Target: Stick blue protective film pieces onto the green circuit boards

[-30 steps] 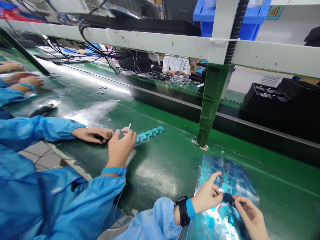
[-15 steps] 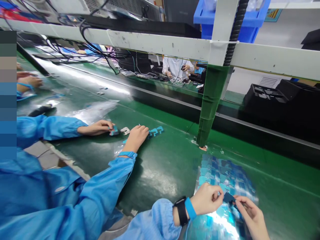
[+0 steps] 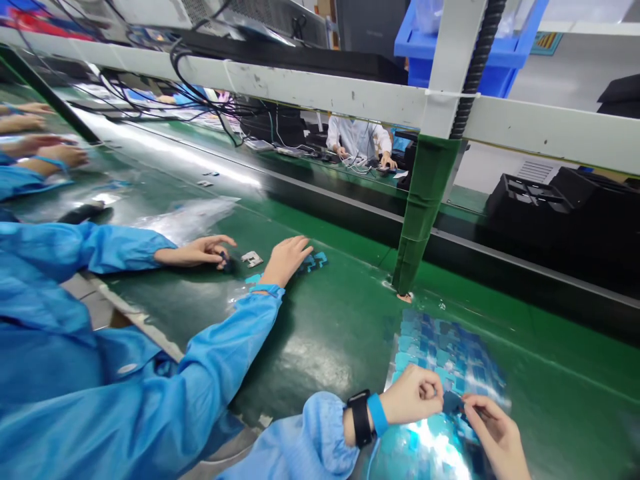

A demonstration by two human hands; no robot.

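Observation:
Over a sheet of shiny blue adhesive-backed pieces (image 3: 423, 347), both my hands meet at the lower right. My left hand (image 3: 413, 397), wearing a black watch and a blue wrist strap, is closed with curled fingers against one edge of a small dark blue piece (image 3: 453, 402). My right hand (image 3: 493, 427) pinches the opposite edge between thumb and fingertips. The piece is flat and thin and hangs just above the sheet. Its exact kind cannot be made out. Glare covers part of the sheet below my hands.
A co-worker's blue-sleeved arms (image 3: 225, 340) reach over the green bench (image 3: 320, 353) on my left, near small blue pieces (image 3: 320, 260) and a pale metal-like part (image 3: 251, 259). A green-wrapped post (image 3: 420, 213) rises ahead. Black boxes (image 3: 533, 193) stand behind it.
My hands keep hold of the dark blue piece and have barely shifted. The co-worker's near hand has moved slightly right, and the fingers of the other hand have spread around a small dark part.

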